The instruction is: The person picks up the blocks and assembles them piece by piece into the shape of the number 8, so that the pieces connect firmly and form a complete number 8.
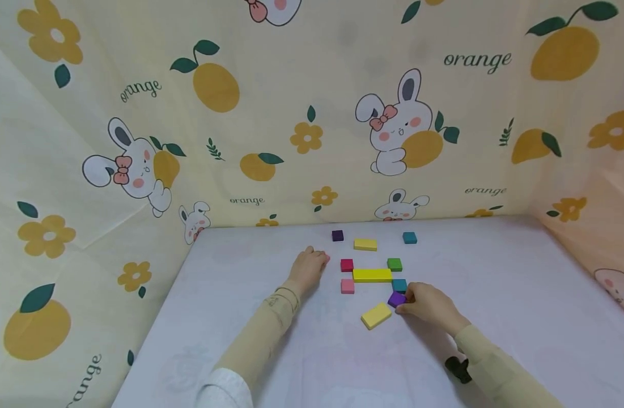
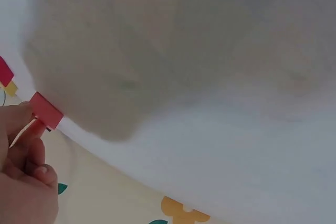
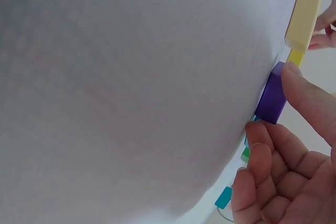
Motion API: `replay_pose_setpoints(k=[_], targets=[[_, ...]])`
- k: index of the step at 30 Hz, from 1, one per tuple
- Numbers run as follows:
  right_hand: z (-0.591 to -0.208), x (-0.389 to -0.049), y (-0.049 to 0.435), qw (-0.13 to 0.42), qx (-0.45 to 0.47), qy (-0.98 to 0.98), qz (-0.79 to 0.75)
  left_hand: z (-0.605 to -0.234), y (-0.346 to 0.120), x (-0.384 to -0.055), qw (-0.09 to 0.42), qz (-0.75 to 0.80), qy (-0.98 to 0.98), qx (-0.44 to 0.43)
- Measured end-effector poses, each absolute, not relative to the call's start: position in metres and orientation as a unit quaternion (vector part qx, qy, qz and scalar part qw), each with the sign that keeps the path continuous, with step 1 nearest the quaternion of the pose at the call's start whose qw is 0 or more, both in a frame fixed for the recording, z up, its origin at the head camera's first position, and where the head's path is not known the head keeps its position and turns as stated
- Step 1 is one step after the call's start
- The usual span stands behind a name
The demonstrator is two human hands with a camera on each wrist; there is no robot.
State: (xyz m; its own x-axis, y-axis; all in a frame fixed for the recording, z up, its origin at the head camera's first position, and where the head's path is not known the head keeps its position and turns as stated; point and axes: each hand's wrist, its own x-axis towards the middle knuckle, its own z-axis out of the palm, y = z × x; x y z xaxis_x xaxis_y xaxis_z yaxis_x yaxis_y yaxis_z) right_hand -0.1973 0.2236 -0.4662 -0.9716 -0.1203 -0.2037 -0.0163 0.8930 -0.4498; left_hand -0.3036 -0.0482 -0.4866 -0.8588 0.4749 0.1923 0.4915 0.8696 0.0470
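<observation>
Between the thumb and fingers of my left hand [image 1: 308, 268] is a small pinkish-red block [image 2: 47, 110], mostly hidden in the head view. My right hand [image 1: 433, 306] pinches a purple block [image 1: 396, 300] close to a blue block [image 1: 399, 285]. That blue block sits at the right end of a long bright yellow block [image 1: 372, 276]. A green block [image 1: 395, 264] lies at the far right corner of the long block. A red block [image 1: 347, 265] and a pink block [image 1: 347, 286] lie by its left end. Nearest my right fingertips on the left is a tilted pale yellow block [image 1: 376, 315].
Farther back on the white tabletop [image 1: 301, 362] lie a dark purple block [image 1: 338, 236], a pale yellow block [image 1: 365, 245] and a teal block [image 1: 410, 238]. A patterned cloth [image 1: 281, 68] hangs behind and along both sides. A black object [image 1: 458, 369] is at the right wrist.
</observation>
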Motion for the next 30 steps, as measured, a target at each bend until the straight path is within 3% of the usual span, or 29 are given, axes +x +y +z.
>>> replay_pose_setpoints(k=[5,12,30], targets=[[-0.467,-0.198,0.224,0.117,-0.036,0.966,-0.229,-0.482,-0.054,-0.298,0.093,-0.042,-0.956,-0.273],[-0.470,-0.200,0.225,0.117,-0.037,0.965,-0.230,-0.479,-0.060,-0.287,0.041,-0.069,-0.958,-0.277],[-0.468,-0.200,0.226,0.124,-0.029,0.965,-0.230,-0.476,-0.056,-0.230,0.031,-0.092,-0.930,-0.355]])
